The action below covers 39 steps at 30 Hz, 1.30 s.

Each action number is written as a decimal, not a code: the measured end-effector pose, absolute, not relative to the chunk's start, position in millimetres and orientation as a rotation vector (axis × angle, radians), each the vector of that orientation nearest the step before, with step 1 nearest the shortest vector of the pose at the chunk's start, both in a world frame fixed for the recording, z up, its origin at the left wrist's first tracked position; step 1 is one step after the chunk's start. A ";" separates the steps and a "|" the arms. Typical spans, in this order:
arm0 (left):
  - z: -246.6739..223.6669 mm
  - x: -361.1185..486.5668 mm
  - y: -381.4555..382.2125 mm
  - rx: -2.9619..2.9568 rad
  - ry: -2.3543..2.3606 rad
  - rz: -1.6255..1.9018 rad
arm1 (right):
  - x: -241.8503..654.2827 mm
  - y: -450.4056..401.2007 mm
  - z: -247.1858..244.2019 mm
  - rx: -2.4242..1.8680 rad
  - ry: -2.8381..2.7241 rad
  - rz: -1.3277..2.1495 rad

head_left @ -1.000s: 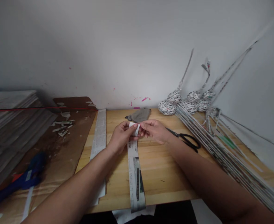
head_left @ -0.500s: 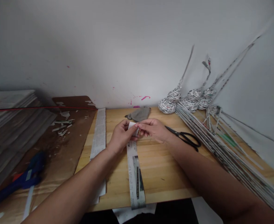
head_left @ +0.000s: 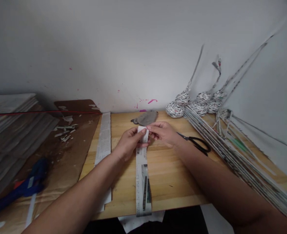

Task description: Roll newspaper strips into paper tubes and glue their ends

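Note:
A long newspaper strip runs from my hands down to the table's front edge, where its lower end hangs slightly over. My left hand grips the strip near its top, thumb in front and fingers behind. At the strip's upper right corner, my right hand pinches the edge between thumb and fingertips. Just behind both hands lies a grey cloth. Black-handled scissors rest on the table to the right, partly hidden by my right forearm.
Stacked newspaper strips lie left on the wooden table. Further left are a blue glue gun, paper scraps and a paper pile. Rolled paper sticks and woven paper gourds occupy the right side.
Both hands have shifted slightly right with the strip's top, which now stands more upright and shows more clearly. The right fingers have moved to its upper corner.

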<state>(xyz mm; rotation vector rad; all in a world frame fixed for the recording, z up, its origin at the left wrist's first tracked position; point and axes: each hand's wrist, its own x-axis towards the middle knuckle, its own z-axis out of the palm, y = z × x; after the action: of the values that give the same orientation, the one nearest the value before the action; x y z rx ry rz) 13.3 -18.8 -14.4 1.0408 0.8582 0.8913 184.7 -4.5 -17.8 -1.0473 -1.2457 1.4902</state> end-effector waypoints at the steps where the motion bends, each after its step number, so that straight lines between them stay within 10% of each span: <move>1: -13.9 13.4 -19.2 1.014 0.858 0.865 | 185.2 -4.1 -17.6 -1.054 -1.251 1.482; 39: -16.3 15.3 -22.2 1.022 0.950 0.875 | 184.1 -6.5 -13.4 -1.135 -1.171 1.442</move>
<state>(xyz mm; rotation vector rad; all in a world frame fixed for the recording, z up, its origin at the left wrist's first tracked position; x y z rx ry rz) 15.3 -22.2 -16.3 1.0223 0.9500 0.8747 184.1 -6.5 -13.4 -1.1354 -1.1713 1.4418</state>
